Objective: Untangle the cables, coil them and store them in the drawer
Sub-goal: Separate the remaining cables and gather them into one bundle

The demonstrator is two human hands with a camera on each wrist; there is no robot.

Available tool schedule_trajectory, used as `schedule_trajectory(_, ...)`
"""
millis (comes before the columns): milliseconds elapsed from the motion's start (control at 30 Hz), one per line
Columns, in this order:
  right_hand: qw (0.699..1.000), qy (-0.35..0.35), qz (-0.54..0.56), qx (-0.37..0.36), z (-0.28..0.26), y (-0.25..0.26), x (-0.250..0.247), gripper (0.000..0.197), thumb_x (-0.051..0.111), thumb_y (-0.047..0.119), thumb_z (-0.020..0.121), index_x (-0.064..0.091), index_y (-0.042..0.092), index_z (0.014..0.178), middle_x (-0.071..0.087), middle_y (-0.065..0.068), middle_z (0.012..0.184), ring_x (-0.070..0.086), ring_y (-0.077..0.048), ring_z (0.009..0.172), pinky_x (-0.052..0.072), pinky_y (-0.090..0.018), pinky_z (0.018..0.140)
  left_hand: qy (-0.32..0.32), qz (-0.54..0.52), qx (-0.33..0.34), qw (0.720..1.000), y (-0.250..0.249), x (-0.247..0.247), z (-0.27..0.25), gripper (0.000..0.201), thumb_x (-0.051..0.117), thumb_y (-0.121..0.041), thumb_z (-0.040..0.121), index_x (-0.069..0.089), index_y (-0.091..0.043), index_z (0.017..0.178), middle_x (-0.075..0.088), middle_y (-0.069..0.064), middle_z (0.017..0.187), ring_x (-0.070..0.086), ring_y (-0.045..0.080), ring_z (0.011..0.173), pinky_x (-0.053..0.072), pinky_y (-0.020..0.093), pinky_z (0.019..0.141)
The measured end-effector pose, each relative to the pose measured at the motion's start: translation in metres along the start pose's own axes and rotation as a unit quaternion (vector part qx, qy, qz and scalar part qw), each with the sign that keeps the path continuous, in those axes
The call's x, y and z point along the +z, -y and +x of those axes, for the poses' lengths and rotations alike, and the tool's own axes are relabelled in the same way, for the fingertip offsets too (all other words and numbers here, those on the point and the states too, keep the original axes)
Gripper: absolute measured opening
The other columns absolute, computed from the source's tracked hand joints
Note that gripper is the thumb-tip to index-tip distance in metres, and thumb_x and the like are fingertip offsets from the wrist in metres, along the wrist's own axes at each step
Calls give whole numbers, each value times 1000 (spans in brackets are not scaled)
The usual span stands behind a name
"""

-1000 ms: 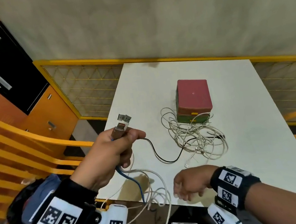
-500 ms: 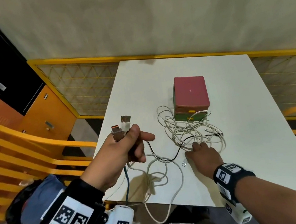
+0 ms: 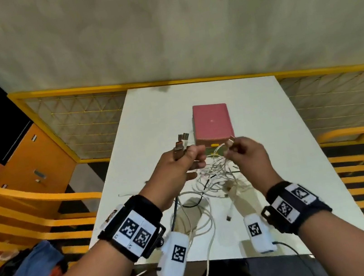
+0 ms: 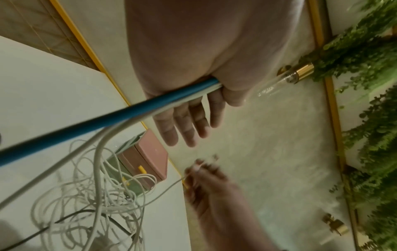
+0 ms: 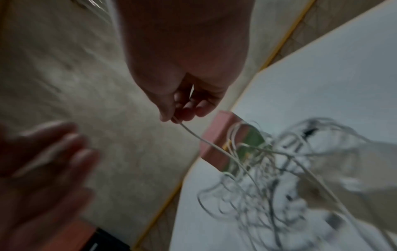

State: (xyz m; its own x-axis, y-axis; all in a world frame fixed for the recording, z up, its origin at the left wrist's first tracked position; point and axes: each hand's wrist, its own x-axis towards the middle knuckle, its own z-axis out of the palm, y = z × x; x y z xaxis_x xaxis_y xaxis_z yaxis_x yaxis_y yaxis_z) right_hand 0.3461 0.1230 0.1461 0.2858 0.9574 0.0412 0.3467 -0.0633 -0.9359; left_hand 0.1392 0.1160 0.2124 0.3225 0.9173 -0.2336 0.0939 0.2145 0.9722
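The left hand (image 3: 177, 172) is raised above the near half of the white table (image 3: 269, 124) and grips a bundle of cable ends between thumb and palm, while its other fingers (image 4: 184, 122) reach out straight past the grip in the left wrist view. Above the fist the USB plugs (image 3: 180, 141) stick up and slightly away from the person, side by side. Below the fist the cables run down and back toward the person: a blue cable (image 4: 90, 122) and a thicker white cable (image 4: 98, 152) leave the heel of the hand together, their long axes nearly parallel. The right hand (image 3: 247, 160), level with the left and just beside it, pinches the end of a thin white cable (image 5: 206, 141) between thumb and fingertips (image 5: 182, 113), with its small plug (image 3: 230, 141) poking up above the pinch. From that pinch the thin cable slopes down and away into the tangle of cables (image 3: 215, 175), which lies on the table under and between the two hands, mostly white loops with a black strand through them. Just beyond the tangle, past both grips, stands the small drawer box (image 3: 212, 122) with a pink top and a green front, its yellow handle facing the person; some loops lie against its front.
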Motion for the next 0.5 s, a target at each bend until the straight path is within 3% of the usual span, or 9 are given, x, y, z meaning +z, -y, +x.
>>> schedule_trajectory(100,997,-45,49,-37,1,40,-20,20,76,4,79,59,15,80,61,2,72,55,-1,60,45,-16,58,6,15,21,1000,-9,20,18,35,49,-42,100,68,-21,120,72,2,121,66,16,112,50,39,94)
schedule_trajectory(200,992,-42,93,-67,-4,70,-28,14,76,2,79,65,11,75,64,3,67,57,0,58,46,-14,57,15,30,53,998,-23,37,32,37,53,-50,93,70,-28,117,72,1,120,65,21,115,49,46,99)
schedule_trajectory(367,992,-20,97,-84,-13,84,-28,32,67,-6,82,70,25,73,72,11,71,67,-2,70,52,-16,67,74,-18,78,994,-38,58,42,34,45,-23,104,60,-15,134,64,4,133,61,12,116,48,16,84)
schedule_trajectory(433,991,-8,93,-92,-17,86,-29,36,65,-7,83,70,28,75,72,13,74,66,2,70,49,-13,66,75,-51,78,993,-38,62,43,32,44,-22,104,60,-16,132,66,3,124,64,7,107,50,14,81)
schedule_trajectory(500,989,11,118,-87,-21,89,-31,36,63,-9,83,69,25,76,73,14,73,67,2,70,49,-12,65,84,-68,73,991,-35,63,44,32,44,-25,104,61,-16,130,68,4,119,64,9,105,50,21,86)
